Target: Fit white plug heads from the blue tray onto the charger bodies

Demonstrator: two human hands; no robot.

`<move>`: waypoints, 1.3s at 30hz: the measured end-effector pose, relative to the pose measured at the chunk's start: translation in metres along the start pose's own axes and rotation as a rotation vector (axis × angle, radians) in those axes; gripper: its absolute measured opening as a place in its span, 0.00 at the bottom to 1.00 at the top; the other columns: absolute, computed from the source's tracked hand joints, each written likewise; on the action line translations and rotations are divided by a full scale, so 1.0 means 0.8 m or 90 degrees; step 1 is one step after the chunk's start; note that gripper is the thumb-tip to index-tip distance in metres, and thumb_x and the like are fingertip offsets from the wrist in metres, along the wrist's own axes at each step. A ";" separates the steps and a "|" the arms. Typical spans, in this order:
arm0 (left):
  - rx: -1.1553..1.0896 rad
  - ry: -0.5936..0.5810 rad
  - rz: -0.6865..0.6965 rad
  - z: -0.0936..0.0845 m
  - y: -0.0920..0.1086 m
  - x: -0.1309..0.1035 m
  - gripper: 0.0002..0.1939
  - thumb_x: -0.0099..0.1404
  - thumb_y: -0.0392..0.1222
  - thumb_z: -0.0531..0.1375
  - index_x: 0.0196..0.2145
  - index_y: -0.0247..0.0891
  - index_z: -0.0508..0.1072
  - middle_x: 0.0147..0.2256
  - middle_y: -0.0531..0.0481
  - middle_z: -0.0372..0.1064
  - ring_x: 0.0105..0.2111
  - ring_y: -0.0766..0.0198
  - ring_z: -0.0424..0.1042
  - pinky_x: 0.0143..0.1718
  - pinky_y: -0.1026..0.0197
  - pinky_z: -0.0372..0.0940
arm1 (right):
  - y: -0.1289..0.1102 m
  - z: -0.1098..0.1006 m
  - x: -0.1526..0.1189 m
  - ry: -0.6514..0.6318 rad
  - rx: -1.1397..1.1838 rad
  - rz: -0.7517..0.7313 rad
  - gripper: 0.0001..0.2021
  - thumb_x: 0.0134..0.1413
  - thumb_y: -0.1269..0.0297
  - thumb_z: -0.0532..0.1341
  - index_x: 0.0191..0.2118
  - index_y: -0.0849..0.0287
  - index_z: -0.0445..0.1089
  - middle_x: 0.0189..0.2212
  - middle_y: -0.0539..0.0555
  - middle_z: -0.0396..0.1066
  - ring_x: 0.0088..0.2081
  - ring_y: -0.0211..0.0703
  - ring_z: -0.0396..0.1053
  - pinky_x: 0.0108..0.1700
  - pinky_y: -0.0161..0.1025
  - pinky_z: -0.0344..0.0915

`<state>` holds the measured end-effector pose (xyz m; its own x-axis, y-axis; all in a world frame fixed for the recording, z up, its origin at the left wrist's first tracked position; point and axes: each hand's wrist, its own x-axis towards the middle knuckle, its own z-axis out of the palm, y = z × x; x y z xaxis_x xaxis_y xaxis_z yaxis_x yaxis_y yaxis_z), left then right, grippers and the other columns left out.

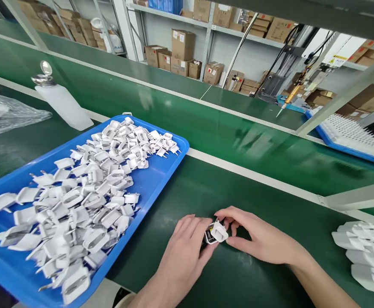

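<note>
Over the green bench top, my left hand grips a white charger housing, its open end showing dark and yellow parts inside. My right hand pinches a white plug cap by its edge. The cap is held at the mouth of the housing, tilted; whether it is seated I cannot tell. Left of my hands, a blue tray bears a heap of similar white plug caps, some with metal pins sticking out.
A white bottle with a metal top stands behind the tray, beside a clear plastic bag. White housings stand in rows at the right. Beyond the green partition are a dispenser needle and a blue-edged tray of white pieces.
</note>
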<state>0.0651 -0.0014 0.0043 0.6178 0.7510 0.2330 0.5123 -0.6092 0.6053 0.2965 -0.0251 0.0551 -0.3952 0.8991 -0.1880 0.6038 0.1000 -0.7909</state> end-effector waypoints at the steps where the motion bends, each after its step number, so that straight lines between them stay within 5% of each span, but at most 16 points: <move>1: -0.004 -0.002 -0.002 -0.001 0.000 0.000 0.12 0.72 0.36 0.60 0.52 0.43 0.68 0.45 0.48 0.74 0.48 0.50 0.73 0.55 0.43 0.69 | -0.001 0.001 0.000 0.009 0.035 0.029 0.15 0.74 0.59 0.55 0.61 0.47 0.64 0.51 0.51 0.73 0.45 0.42 0.73 0.48 0.39 0.72; 4: -0.026 0.000 -0.001 -0.003 -0.002 0.001 0.10 0.70 0.34 0.61 0.47 0.43 0.69 0.43 0.50 0.74 0.46 0.53 0.73 0.54 0.46 0.69 | -0.004 0.012 0.007 0.046 0.093 0.088 0.13 0.75 0.54 0.51 0.53 0.50 0.69 0.41 0.49 0.74 0.40 0.41 0.72 0.43 0.38 0.69; 9: -0.057 -0.004 -0.022 -0.004 -0.005 0.003 0.11 0.66 0.34 0.66 0.44 0.43 0.70 0.41 0.52 0.72 0.45 0.55 0.71 0.50 0.52 0.68 | -0.002 0.016 0.014 0.014 0.173 0.115 0.11 0.65 0.54 0.64 0.48 0.53 0.71 0.38 0.49 0.73 0.34 0.39 0.70 0.35 0.35 0.68; 13: -0.065 -0.016 -0.043 -0.003 -0.002 0.002 0.10 0.69 0.36 0.65 0.46 0.43 0.70 0.43 0.52 0.73 0.47 0.55 0.71 0.53 0.50 0.67 | -0.027 0.007 -0.007 0.045 -0.056 0.174 0.12 0.65 0.49 0.62 0.39 0.53 0.69 0.32 0.48 0.72 0.31 0.42 0.70 0.32 0.37 0.63; 17: -0.060 -0.007 -0.037 -0.003 0.000 0.000 0.10 0.69 0.37 0.64 0.47 0.42 0.71 0.44 0.51 0.74 0.47 0.55 0.71 0.51 0.51 0.68 | -0.054 0.039 -0.027 -0.013 -0.346 0.205 0.20 0.56 0.43 0.69 0.35 0.53 0.65 0.27 0.50 0.74 0.26 0.49 0.72 0.25 0.40 0.50; 22: -0.062 0.047 -0.059 -0.004 -0.001 -0.001 0.09 0.71 0.37 0.61 0.48 0.43 0.70 0.45 0.49 0.74 0.47 0.56 0.73 0.50 0.53 0.70 | -0.041 0.066 -0.023 -0.057 -0.431 0.128 0.10 0.64 0.58 0.65 0.38 0.52 0.64 0.28 0.49 0.75 0.26 0.50 0.73 0.25 0.40 0.42; 28: -0.061 0.039 -0.052 -0.003 -0.003 -0.001 0.08 0.71 0.36 0.60 0.47 0.42 0.70 0.46 0.50 0.74 0.47 0.56 0.72 0.50 0.52 0.69 | -0.015 0.026 -0.011 0.091 -0.025 0.161 0.06 0.65 0.61 0.64 0.41 0.50 0.64 0.31 0.45 0.68 0.30 0.39 0.65 0.30 0.36 0.60; 33: -0.064 0.025 -0.034 -0.004 -0.002 -0.001 0.09 0.69 0.36 0.63 0.46 0.42 0.70 0.44 0.51 0.74 0.47 0.55 0.73 0.55 0.48 0.67 | 0.004 0.031 -0.001 0.173 0.398 0.083 0.18 0.56 0.58 0.72 0.41 0.51 0.61 0.39 0.47 0.64 0.30 0.35 0.62 0.26 0.33 0.65; 39: -0.094 -0.010 -0.010 -0.005 0.001 0.000 0.08 0.70 0.34 0.62 0.46 0.43 0.70 0.44 0.53 0.74 0.46 0.58 0.72 0.63 0.44 0.60 | -0.001 0.035 0.001 0.111 0.574 0.040 0.16 0.58 0.59 0.72 0.44 0.52 0.64 0.44 0.50 0.65 0.38 0.37 0.70 0.38 0.38 0.73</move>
<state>0.0630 -0.0012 0.0080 0.6204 0.7553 0.2114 0.4294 -0.5526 0.7143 0.2763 -0.0360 0.0393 -0.2256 0.9505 -0.2137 -0.1773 -0.2558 -0.9503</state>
